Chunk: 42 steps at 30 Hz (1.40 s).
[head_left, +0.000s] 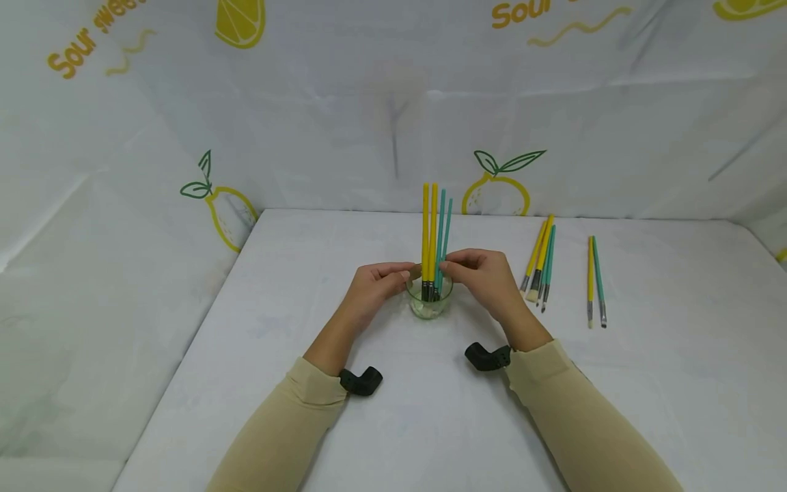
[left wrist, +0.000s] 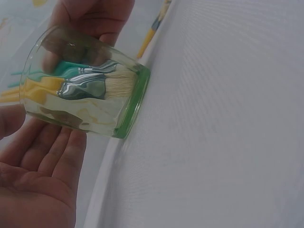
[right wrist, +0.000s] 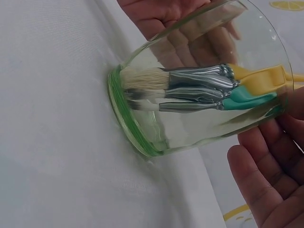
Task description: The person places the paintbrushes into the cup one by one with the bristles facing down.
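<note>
A clear glass cup (head_left: 428, 307) with a greenish base stands upright on the table. Yellow paintbrushes (head_left: 425, 232) and teal paintbrushes (head_left: 440, 229) stand in it, bristles down, as the right wrist view shows through the glass. My left hand (head_left: 372, 287) holds the cup at its left side, thumb by the rim and the other fingers extended along the wall. At the right rim, my right hand (head_left: 486, 277) pinches the rightmost teal paintbrush between thumb and index finger; its fingertips partly cover the handle. The remaining right fingers curl beside the cup in the right wrist view.
Right of the cup lies a bunch of yellow and teal paintbrushes (head_left: 541, 263). Farther right, a yellow paintbrush (head_left: 591, 280) and a teal paintbrush (head_left: 599, 280) lie side by side. Behind the white table (head_left: 381, 424) hangs a lemon-printed cloth (head_left: 344, 137).
</note>
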### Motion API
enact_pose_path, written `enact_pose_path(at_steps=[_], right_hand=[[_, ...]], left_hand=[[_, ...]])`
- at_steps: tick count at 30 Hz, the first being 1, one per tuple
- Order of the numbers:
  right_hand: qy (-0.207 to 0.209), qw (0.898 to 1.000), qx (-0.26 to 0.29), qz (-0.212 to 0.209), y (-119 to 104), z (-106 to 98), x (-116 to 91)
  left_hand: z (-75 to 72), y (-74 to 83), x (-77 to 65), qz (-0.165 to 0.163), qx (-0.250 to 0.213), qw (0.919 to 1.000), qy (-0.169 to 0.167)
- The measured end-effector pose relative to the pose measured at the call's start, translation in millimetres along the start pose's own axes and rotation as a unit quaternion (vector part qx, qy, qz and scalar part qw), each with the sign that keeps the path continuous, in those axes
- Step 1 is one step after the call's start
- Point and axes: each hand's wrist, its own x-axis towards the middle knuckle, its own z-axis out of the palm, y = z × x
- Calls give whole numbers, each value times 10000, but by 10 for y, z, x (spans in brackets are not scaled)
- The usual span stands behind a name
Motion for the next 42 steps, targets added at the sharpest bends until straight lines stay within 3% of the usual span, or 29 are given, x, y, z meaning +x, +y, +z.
enact_pose_path(at_steps=[7,11,16,24,30,37,42], right_hand=[[45,9999,-50,-131,-3,-106,9],[424,9972,-610,-50,-62,-315,-14],[1095,9756,-1891,209,-93,-765,-85],[1790,9445,-2551,1038,127,-1406,-173],[1693,9318,-2801,1567,297,-1683,-245],[1421,9190,-2980,2154,457,-1765,-246],[1387,9131,-3069,2298,547,-1783,-241]], left_hand=[[3,-3,1,-2,-119,9999,0],[8,1,4,-69,-104,9999,62],[14,6,11,-152,-144,9997,79],[16,14,5,-209,-88,9996,160],[14,1,0,-200,-148,9996,162],[15,-3,3,-174,-188,9996,131],[20,11,-3,-152,-185,9997,89]])
